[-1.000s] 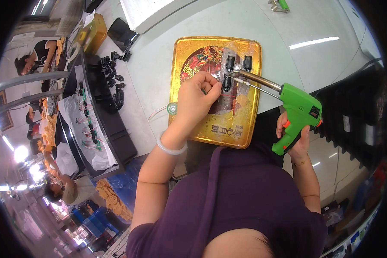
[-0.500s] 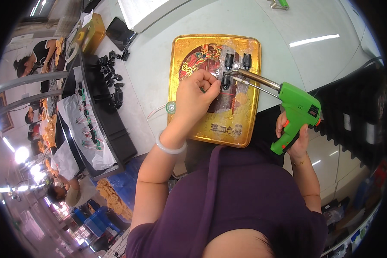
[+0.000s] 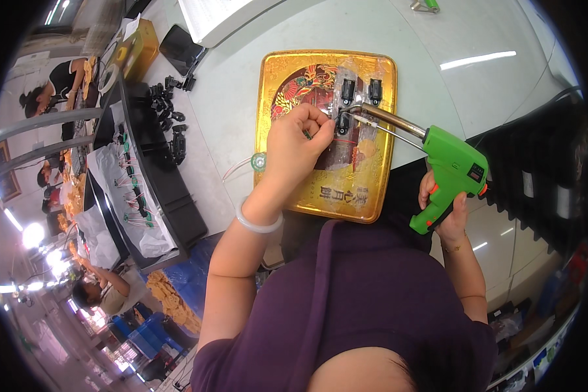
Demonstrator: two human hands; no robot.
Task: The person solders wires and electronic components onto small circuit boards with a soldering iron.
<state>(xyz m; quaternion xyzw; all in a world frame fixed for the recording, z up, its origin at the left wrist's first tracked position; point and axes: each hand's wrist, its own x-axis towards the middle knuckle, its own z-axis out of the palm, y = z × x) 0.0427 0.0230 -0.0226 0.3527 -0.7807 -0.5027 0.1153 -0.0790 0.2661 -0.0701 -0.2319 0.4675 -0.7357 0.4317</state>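
My right hand (image 3: 447, 215) grips the handle of a green soldering gun (image 3: 456, 157), whose metal tip and thin feed tube point left. That tip meets a small black part (image 3: 343, 123) on the gold tin lid (image 3: 281, 196). Two more black housings (image 3: 348, 89) sit just above, on clear tape. Beside the tip, my left hand (image 3: 300, 137) is closed in a pinch; a bit of green shows between its fingers, but what it holds is mostly hidden. Close to the left wrist lies a round green circuit board (image 3: 259, 162) with thin wires.
To the left, a black tray (image 3: 170, 196) holds wired green boards on white paper. Loose black parts (image 3: 170, 104) lie beyond it. A white box (image 3: 228, 19) stands at the back, and black ribbed trays (image 3: 536, 163) are at the right. Other people work at far left.
Almost nothing differs. The tin lid has shifted very slightly away, while both hands and the soldering gun keep nearly the same place.
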